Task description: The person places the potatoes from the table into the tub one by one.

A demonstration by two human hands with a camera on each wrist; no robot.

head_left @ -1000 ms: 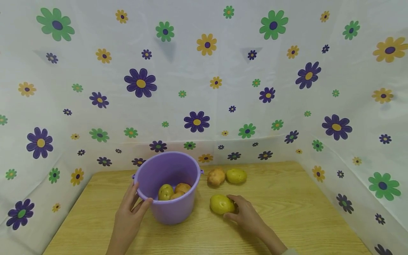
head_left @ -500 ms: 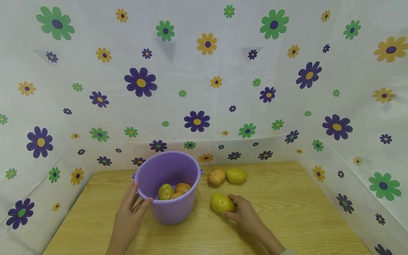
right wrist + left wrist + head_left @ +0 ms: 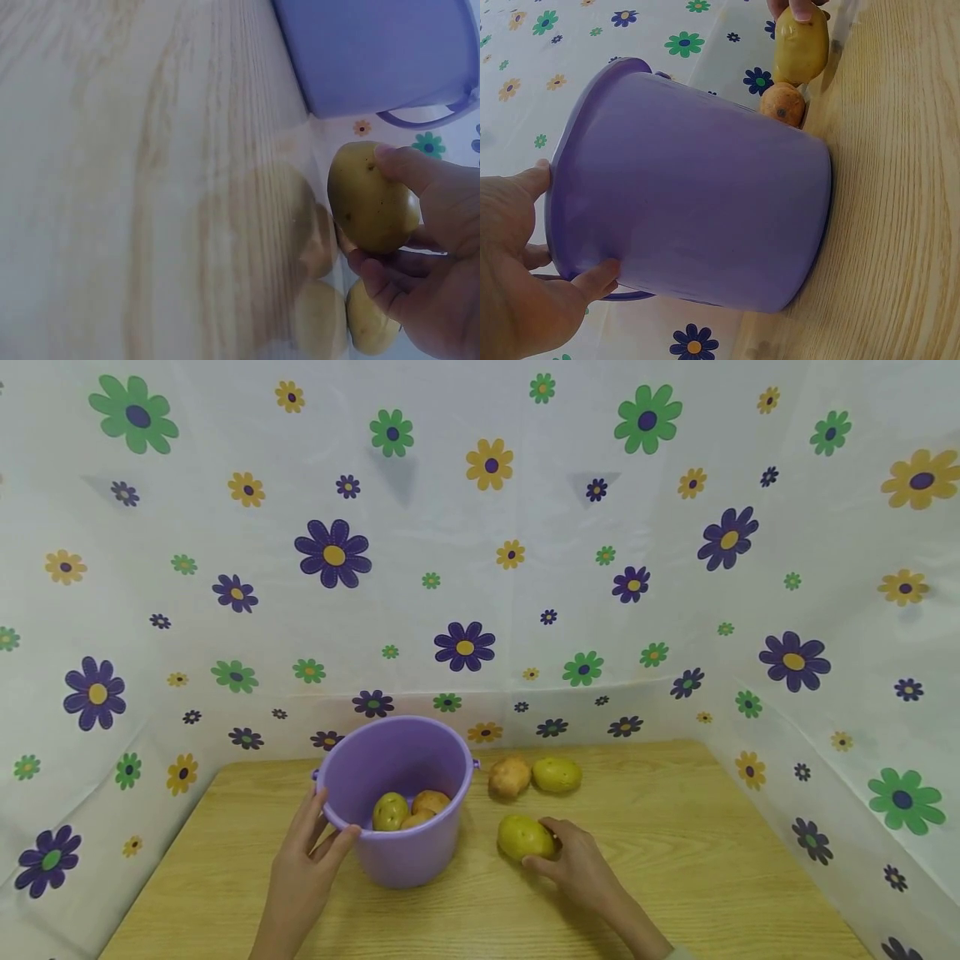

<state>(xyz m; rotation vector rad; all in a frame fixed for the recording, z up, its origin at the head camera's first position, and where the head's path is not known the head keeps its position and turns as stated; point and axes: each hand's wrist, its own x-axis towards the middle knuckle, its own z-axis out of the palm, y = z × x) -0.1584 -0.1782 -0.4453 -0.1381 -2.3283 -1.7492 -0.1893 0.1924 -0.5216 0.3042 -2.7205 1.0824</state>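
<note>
1. Hardly anything has moved since half a second ago: the right hand (image 3: 581,862) and the yellow potato (image 3: 523,837) it holds sit at most a shade farther right, while the purple bucket (image 3: 408,862) and the left hand (image 3: 303,867) keep their places.
2. Step in hand, as I judge it: one potato is being handled beside the bucket while the other hand steadies that bucket. A next move would call for a firm pinch and, if the potato is carried over the bucket, enough lift to clear the rim.
3. Right fingers: parted only as wide as the potato and gripping it, the thumb on one side and the other fingers behind and under it. In the right wrist view the potato appears just above the surface (image 3: 675,835), though the gap is hard to judge.
4. Left fingers: spread fairly wide yet holding the bucket's near left rim, one of them lying against the outer wall in the left wrist view. The bucket stands upright.
5. Inside the bucket lie a greenish potato (image 3: 390,812) and brown potatoes (image 3: 431,802), partly hidden by the near wall.
6. Behind the held potato, a rough brown potato (image 3: 509,777) and a smooth yellow-green potato (image 3: 557,774) rest side by side on the surface.
</note>
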